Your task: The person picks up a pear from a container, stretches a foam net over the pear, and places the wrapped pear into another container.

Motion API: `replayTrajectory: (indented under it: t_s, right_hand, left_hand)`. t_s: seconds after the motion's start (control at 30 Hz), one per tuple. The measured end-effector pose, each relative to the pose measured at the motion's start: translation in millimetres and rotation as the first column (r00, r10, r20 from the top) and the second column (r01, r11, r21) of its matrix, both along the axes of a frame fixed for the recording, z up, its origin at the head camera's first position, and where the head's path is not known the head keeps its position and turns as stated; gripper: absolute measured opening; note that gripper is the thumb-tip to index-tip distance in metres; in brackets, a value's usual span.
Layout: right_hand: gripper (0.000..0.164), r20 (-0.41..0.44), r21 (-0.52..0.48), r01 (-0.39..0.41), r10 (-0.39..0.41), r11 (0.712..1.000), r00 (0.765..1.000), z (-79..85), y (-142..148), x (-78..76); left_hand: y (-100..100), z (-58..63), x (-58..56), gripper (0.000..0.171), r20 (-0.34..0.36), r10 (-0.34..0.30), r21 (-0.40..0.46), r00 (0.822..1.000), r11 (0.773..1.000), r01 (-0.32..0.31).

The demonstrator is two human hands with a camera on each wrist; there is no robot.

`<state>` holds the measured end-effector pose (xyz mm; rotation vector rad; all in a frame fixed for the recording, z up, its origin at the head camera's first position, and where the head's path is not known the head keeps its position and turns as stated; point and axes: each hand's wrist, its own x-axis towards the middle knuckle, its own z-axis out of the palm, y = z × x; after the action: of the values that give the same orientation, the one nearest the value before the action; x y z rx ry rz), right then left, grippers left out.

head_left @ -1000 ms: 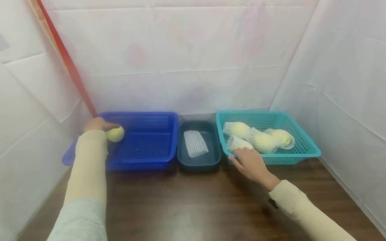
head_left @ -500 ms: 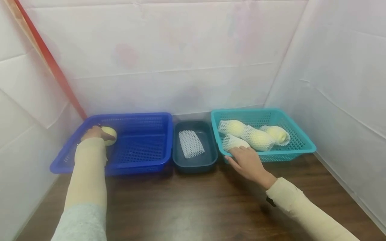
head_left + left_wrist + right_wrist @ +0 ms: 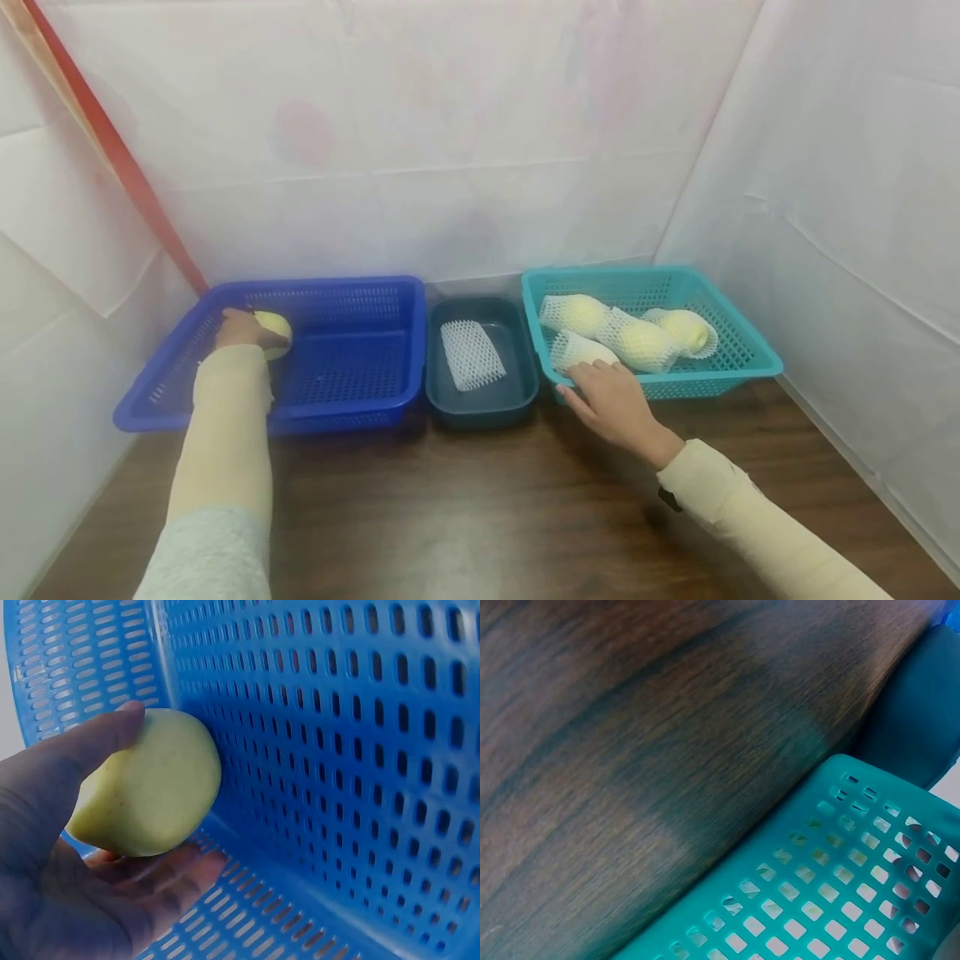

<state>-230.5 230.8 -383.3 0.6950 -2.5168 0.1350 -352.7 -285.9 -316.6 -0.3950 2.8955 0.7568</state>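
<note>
In the left wrist view, a bare pale yellow-green pear (image 3: 161,780) lies between the thumb and fingers of my left hand (image 3: 82,847). The thumb presses its upper side and the fingers pass beneath. This is inside the blue basket (image 3: 348,414), at its left end. My right hand (image 3: 611,406) grips the near rim of the turquoise basket (image 3: 712,385), fingers bent over the rim and thumb outside. Its fingertips reach a pear in a white foam net (image 3: 572,348), partly covering it. Other netted pears (image 3: 647,343) lie behind. In the right wrist view, the hand is almost wholly out of frame.
Between the two baskets stands a dark teal tray (image 3: 483,414) with a loose white foam net (image 3: 472,354) in it. All three containers stand on a brown wooden table (image 3: 465,500). White sheeting (image 3: 450,125) hangs behind and at both sides.
My left hand has lowered the pear into the left end of the blue basket and turned slightly, then barely moved. The right hand has stayed at the turquoise rim. The head view has shifted a little.
</note>
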Motion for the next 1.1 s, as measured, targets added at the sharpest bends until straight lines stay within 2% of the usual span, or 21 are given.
replayTrajectory:
  t_s: [0.1, 0.23, 0.4, 0.53, 0.73, 0.8, 0.87, 1.03, 1.1]
  right_hand:
    - [0.027, 0.008, 0.001, 0.004, -0.004, 1.000, 1.000, -1.1, 0, -0.8]
    - [0.030, 0.022, -0.003, 0.009, -0.009, 1.000, 1.000, -0.5, 0, -0.8]
    - [0.027, 0.014, -0.004, -0.002, 0.002, 1.000, 1.000, 0.5, 0, -1.4]
    - [0.025, 0.010, -0.008, -0.005, 0.005, 1.000, 1.000, 1.4, 1, -0.4]
    - [0.025, 0.049, -0.002, 0.019, -0.019, 1.000, 0.999, 1.7, 0, 0.6]
    - [0.024, 0.059, -0.006, 0.028, -0.027, 1.000, 0.998, 2.1, 1, 0.4]
    - [0.024, 0.069, -0.010, 0.035, -0.035, 0.999, 0.997, 2.6, 1, 0.1]
    - [0.024, 0.108, -0.004, 0.040, -0.039, 0.999, 0.993, 4.8, 0, 0.0]
    - [0.025, 0.124, -0.001, 0.040, -0.039, 0.999, 0.992, 6.1, -1, 0.9]
  left_hand:
    - [0, 0.6, 0.1, 0.108, -0.014, -0.022, 0.016, 1.000, 1.000, 0.023]
    - [-1, 7.4, -0.3, 0.092, -0.048, -0.088, -0.032, 0.995, 0.996, 0.087]
    - [-7, 27.4, 6.2, 0.080, -0.106, -0.172, -0.096, 0.979, 0.982, 0.162]
    - [-10, 46.0, 8.0, 0.075, -0.191, -0.241, -0.148, 0.951, 0.965, 0.215]
    - [-13, 67.4, 7.8, 0.055, -0.326, -0.324, -0.179, 0.888, 0.944, 0.278]
    - [-11, 72.6, 8.5, 0.056, -0.355, -0.345, -0.171, 0.869, 0.938, 0.302]
    - [-7, 77.3, 11.4, 0.061, -0.366, -0.351, -0.138, 0.862, 0.936, 0.323]
    - [6, 87.0, 26.4, 0.082, -0.357, -0.339, -0.021, 0.871, 0.935, 0.355]
    - [11, 89.4, 34.4, 0.086, -0.367, -0.334, 0.022, 0.868, 0.930, 0.368]
